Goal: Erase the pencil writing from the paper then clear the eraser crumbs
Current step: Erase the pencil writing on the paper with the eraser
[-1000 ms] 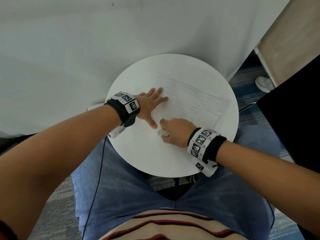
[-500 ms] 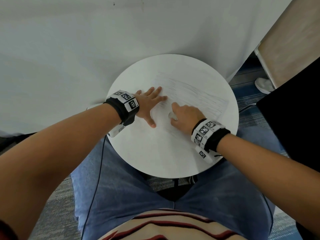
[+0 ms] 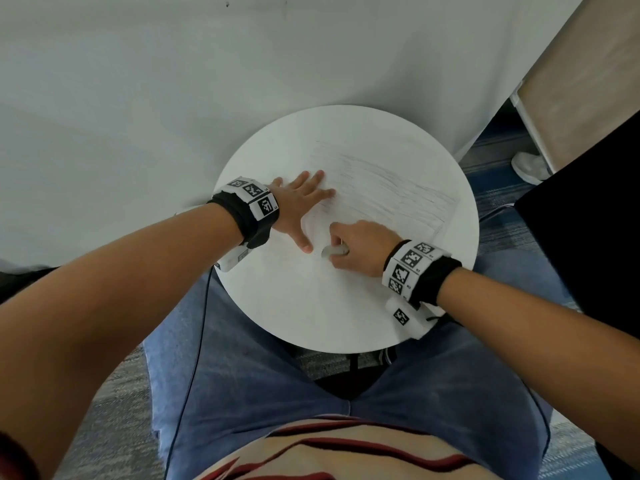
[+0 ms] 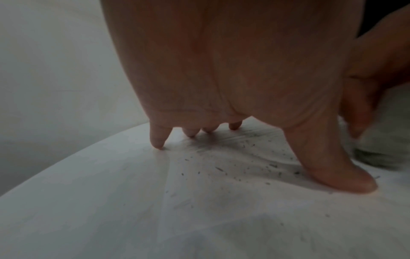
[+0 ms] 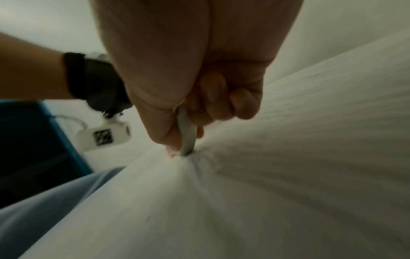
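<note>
A sheet of paper [image 3: 388, 199] with faint pencil lines lies on the round white table [image 3: 311, 306]. My left hand [image 3: 301, 209] lies flat with spread fingers on the sheet's left edge, holding it down. My right hand [image 3: 360, 247] pinches a white eraser [image 3: 333, 251] and presses its tip on the paper near the left thumb. In the right wrist view the eraser [image 5: 187, 135] sticks out between thumb and curled fingers, touching the paper [image 5: 288, 175]. Dark eraser crumbs [image 4: 244, 166] are scattered on the paper [image 4: 199, 210] under my left hand [image 4: 233, 78].
The table stands against a white wall [image 3: 173, 98]. My knees in blue jeans [image 3: 263, 393] sit under its near edge. A black panel [image 3: 581, 244] rises at the right, with a white shoe [image 3: 530, 166] on the carpet behind it.
My right hand with the eraser swept up across the paper, then came back down toward the near edge by the left thumb. The left hand stayed in place.
</note>
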### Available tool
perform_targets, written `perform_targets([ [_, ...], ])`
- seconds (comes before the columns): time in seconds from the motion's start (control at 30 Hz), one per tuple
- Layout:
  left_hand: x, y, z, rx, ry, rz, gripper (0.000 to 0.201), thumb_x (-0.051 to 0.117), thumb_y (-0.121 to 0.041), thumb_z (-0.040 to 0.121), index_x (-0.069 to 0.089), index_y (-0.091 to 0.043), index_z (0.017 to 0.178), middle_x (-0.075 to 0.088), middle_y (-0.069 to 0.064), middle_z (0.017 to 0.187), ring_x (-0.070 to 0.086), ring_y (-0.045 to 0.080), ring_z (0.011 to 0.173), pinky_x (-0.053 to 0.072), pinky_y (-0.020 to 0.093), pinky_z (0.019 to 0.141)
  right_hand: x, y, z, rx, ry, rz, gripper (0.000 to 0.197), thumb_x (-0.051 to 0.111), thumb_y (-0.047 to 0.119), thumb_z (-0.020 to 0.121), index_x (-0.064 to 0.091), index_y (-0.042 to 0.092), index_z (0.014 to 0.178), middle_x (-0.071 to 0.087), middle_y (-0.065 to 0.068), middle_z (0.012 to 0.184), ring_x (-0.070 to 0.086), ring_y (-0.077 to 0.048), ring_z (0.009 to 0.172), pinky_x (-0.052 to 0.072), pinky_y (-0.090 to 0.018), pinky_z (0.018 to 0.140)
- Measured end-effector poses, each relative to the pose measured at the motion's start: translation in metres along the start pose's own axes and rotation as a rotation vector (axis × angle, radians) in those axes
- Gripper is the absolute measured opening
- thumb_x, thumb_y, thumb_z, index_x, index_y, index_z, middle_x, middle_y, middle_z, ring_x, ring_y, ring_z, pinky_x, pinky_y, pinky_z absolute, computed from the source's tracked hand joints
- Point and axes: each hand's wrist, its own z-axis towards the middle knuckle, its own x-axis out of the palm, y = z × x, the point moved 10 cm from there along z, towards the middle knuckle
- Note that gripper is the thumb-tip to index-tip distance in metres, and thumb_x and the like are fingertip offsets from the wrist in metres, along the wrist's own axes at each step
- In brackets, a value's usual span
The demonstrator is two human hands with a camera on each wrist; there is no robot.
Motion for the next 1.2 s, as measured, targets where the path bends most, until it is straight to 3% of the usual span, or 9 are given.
perform_targets([
  [0.1,-0.001,0.001,-0.001,-0.002,-0.006,-0.012,0.134,0.082,-0.066,0.068,-0.011,-0.035,0.16,-0.03,-0.001,0.165,-0.019,0.025,0.154,0.009,0.063,0.122,-0.021,-0.008,0.007,0.088,-0.14,-0.112,0.025,0.046,0.034,0.095,0.045,0.016,0.112,0.06,-0.004,0.086,0.053,-0.025,0.07,0.038,-0.031,0.06],
  [0.27,0.0,0.0,-0.001,-0.002,0.001,-0.003,0.134,0.08,-0.068,0.068,-0.012,-0.035,0.16,-0.03,-0.001,0.165,-0.019,0.026,0.155,0.008,0.064,0.122,0.007,0.021,0.001,-0.046,0.013,-0.122,0.033,0.048,0.038,0.095,0.042,0.015,0.118,0.058,-0.004,0.086,0.052,-0.024,0.07,0.041,-0.032,0.059],
  [0.47,-0.001,0.0,0.0,-0.002,-0.005,-0.009,0.135,0.081,-0.067,0.068,-0.011,-0.034,0.16,-0.029,0.0,0.165,-0.018,0.026,0.155,0.009,0.064,0.122,-0.002,0.014,0.007,0.036,-0.081,-0.211,0.035,0.044,0.034,0.098,0.039,0.013,0.125,0.063,-0.006,0.091,0.055,-0.025,0.069,0.039,-0.032,0.057],
  [0.57,-0.001,-0.001,0.0,0.0,0.0,-0.006,0.135,0.081,-0.068,0.068,-0.012,-0.034,0.16,-0.029,0.0,0.165,-0.018,0.026,0.155,0.009,0.065,0.121,0.008,0.023,0.005,-0.031,0.036,-0.128,0.035,0.048,0.038,0.096,0.042,0.015,0.121,0.054,-0.003,0.087,0.054,-0.023,0.072,0.039,-0.031,0.06],
  [0.7,-0.001,0.0,0.0,-0.002,-0.002,-0.015,0.134,0.08,-0.068,0.068,-0.012,-0.036,0.16,-0.03,-0.001,0.165,-0.018,0.026,0.155,0.008,0.065,0.121,-0.014,0.003,0.012,0.087,-0.101,-0.103,0.03,0.048,0.036,0.095,0.045,0.016,0.117,0.062,-0.005,0.089,0.053,-0.023,0.07,0.04,-0.031,0.06],
  [0.83,-0.001,-0.002,0.0,0.008,0.002,-0.012,0.134,0.08,-0.069,0.068,-0.013,-0.035,0.16,-0.03,0.0,0.165,-0.019,0.026,0.154,0.008,0.065,0.121,0.011,0.025,0.002,-0.058,0.044,-0.13,0.031,0.048,0.038,0.095,0.041,0.017,0.117,0.053,-0.002,0.083,0.051,-0.022,0.068,0.039,-0.031,0.058],
  [1.0,-0.001,-0.001,-0.001,0.002,-0.003,-0.029,0.133,0.081,-0.066,0.069,-0.011,-0.036,0.16,-0.03,-0.001,0.165,-0.019,0.025,0.154,0.007,0.065,0.121,-0.018,-0.008,0.005,0.07,-0.116,-0.165,0.028,0.046,0.036,0.096,0.041,0.015,0.114,0.058,-0.004,0.084,0.052,-0.024,0.067,0.038,-0.031,0.059],
  [1.13,-0.001,-0.003,0.0,0.007,-0.003,-0.015,0.133,0.081,-0.066,0.069,-0.012,-0.036,0.16,-0.03,-0.001,0.165,-0.019,0.026,0.154,0.009,0.065,0.121,0.006,0.008,-0.005,-0.047,0.068,-0.13,0.024,0.048,0.038,0.095,0.041,0.018,0.107,0.052,0.0,0.081,0.053,-0.025,0.07,0.039,-0.032,0.059],
  [1.2,-0.001,-0.002,0.001,0.005,-0.005,-0.016,0.134,0.081,-0.066,0.069,-0.011,-0.036,0.16,-0.03,-0.001,0.165,-0.019,0.026,0.154,0.009,0.065,0.121,-0.01,-0.008,0.001,0.021,-0.001,-0.108,0.022,0.047,0.039,0.094,0.041,0.019,0.102,0.053,0.0,0.08,0.055,-0.025,0.072,0.041,-0.032,0.06],
])
